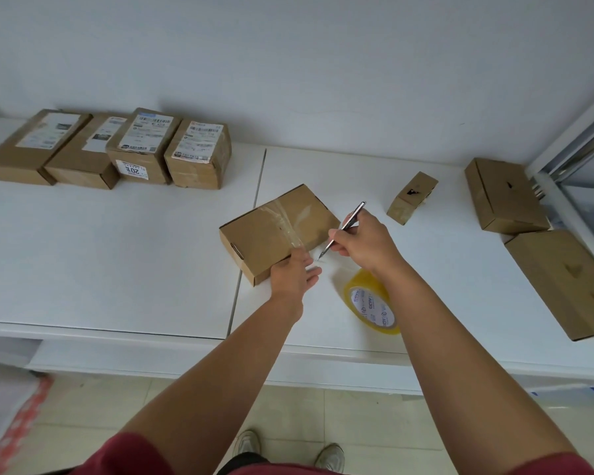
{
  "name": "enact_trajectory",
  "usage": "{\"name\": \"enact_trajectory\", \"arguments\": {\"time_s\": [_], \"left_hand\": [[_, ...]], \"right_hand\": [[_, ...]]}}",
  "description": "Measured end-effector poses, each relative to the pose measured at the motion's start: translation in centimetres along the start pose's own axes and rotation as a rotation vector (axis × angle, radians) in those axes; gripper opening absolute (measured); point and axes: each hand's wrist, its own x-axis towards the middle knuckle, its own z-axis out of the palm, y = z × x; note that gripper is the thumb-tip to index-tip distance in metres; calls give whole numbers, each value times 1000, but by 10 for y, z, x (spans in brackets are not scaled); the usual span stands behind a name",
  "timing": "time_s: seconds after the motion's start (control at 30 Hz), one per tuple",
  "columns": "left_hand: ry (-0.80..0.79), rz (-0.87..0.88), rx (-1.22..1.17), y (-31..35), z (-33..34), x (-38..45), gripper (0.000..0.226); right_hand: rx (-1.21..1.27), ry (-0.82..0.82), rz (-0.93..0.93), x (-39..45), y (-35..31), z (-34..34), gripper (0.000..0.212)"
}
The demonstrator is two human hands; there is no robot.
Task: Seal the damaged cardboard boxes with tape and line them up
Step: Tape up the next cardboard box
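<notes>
Metal knife (pixel 343 229) in right-hand grip (pixel 360 240)

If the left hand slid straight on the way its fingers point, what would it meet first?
Probably the thin silver cutter held by the right hand, its tip just beyond the left hand; depth is uncertain.

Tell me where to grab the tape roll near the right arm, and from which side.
Grip the tape roll through its open core, fingers inside and thumb on the yellow outer band. It seems to lie tilted on the table, its printed core facing up and toward the person. Come from the near edge, probably below the right forearm, since the right hand holds a slim metal tool above.
</notes>
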Motion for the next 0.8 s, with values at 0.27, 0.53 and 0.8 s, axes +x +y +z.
{"name": "enact_trajectory", "arguments": {"time_s": [0.27,0.53,0.8], "left_hand": [[68,1031,1420,49,-26,-8,22],[-152,798,1758,57,-39,46,58],[-52,803,1777,47,-43,61,65]], "right_hand": [[86,122,1,1,2,-4,19],[158,85,-6,-2,1,-2,18],[117,6,-5,-5,7,-7,20]]}}
